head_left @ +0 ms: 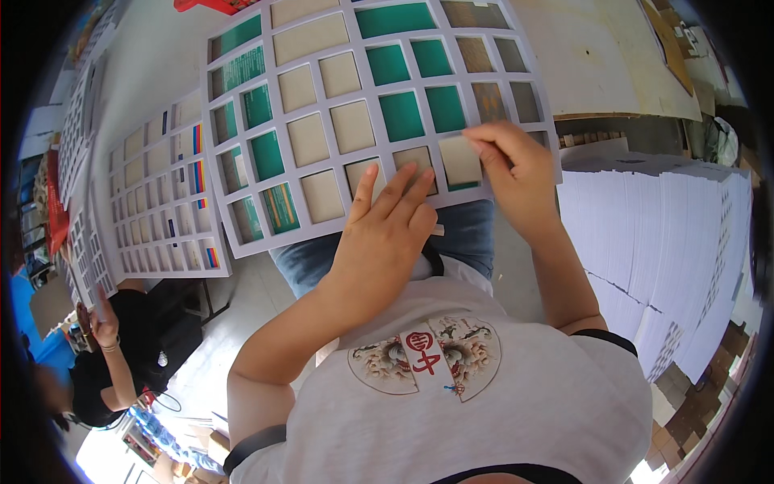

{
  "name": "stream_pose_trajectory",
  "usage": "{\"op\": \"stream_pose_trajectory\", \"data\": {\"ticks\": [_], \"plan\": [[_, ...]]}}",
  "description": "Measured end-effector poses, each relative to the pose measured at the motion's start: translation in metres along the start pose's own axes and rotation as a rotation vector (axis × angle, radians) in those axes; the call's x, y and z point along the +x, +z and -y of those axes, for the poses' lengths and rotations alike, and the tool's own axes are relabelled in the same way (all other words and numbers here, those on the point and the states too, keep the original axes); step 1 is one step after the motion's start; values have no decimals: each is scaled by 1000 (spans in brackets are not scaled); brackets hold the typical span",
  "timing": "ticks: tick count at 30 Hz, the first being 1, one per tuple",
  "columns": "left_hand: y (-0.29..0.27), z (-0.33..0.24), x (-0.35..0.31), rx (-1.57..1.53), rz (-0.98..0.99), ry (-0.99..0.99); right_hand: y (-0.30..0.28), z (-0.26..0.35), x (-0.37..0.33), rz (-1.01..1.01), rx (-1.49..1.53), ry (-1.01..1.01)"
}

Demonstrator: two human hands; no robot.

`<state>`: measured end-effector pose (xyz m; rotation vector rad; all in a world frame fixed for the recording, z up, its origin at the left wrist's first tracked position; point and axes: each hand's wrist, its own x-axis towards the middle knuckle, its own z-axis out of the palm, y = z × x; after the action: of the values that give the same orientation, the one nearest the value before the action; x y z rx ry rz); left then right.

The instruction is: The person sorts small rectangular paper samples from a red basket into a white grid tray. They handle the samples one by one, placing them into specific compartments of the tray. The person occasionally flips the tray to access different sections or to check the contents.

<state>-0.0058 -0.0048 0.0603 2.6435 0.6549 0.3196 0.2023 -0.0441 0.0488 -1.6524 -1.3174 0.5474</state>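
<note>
A white grid frame point(274, 241) with several square and oblong openings lies before me. Green panels point(401, 117), beige panels point(351, 127) and a few brown-grey ones show through its openings. Near the frame's front edge, a beige square piece point(458, 163) sits over one opening, with a strip of green visible below it. The thumb and fingers of my right hand point(516, 173) pinch this square at its upper right corner. My left hand point(379, 234) rests on the front edge just left of it, fingers spread across the neighbouring openings and holding nothing.
Another white grid frame point(165, 230) with coloured strips stands to the left. Beyond it, at the far left, is another person's hand point(105, 329). Tall stacks of white sheets point(645, 234) fill the right side, below a pale tabletop point(601, 64). A red object point(211, 5) lies at the top.
</note>
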Motion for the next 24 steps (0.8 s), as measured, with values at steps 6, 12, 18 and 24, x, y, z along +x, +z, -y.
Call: {"op": "stream_pose_trajectory", "data": {"ticks": [6, 12, 18, 24], "plan": [[-3, 10, -1, -180, -28, -20, 4, -6, -4, 10, -132, -164], [-4, 13, -2, -419, -185, -163, -7, 6, -17, 117, -412, -391], [2, 3, 0, -1112, -211, -329, -12, 39, -34, 260, 196, -72], [-2, 0, 10, -630, -257, -40, -52, 16, -5, -100, 425, 265]]}}
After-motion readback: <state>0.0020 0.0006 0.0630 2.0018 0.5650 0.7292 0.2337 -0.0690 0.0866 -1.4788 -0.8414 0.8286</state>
